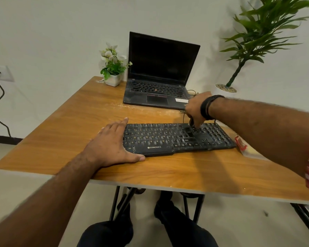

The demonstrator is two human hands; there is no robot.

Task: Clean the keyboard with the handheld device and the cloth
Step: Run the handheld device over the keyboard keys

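— Keyboard [177, 138] lay flat near the front of the wooden table [78, 111], dust still visible between its keys. Progress?

— Early, by my reading. Left hand [112, 145] lay flat, fingers straight, bracing the keyboard's left end. Right hand [197, 109] curled down over the keys near the number pad, pinching something small and dark; which tool, couldn't tell. Cloth not identified. Wiping seemingly remained.
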